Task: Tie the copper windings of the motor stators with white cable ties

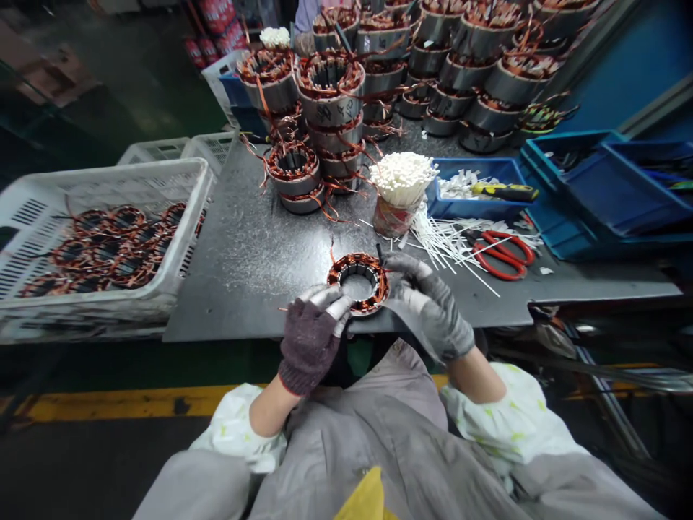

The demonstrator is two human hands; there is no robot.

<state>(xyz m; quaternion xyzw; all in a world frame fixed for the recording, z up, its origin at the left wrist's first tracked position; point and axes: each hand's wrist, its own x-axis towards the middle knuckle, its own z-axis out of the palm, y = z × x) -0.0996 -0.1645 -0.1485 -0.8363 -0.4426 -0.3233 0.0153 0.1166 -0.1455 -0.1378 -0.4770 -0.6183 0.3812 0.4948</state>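
One copper-wound stator (358, 258) lies on the grey worktable (254, 263) near its front edge, its lower-left rim partly covered by fingers. Blur smears the right hand (433, 307), and a pale streak (412, 321) beside its fingers is too faint to identify. Well behind the stator, stacked larger stators (331, 110) run off the top of the view. The left hand (312, 328), gloved in dark purple with whitish fingers, comes in from the stator's near left, back of the hand up, fingers bent onto the rim and thumb hidden; I cannot tell whether it grips or merely rests there. The right hand, gloved in grey, curls in from the stator's right, fingers pointing leftward near a short black tube (379, 253) at the far-right rim; whether they pinch anything cannot be made out.
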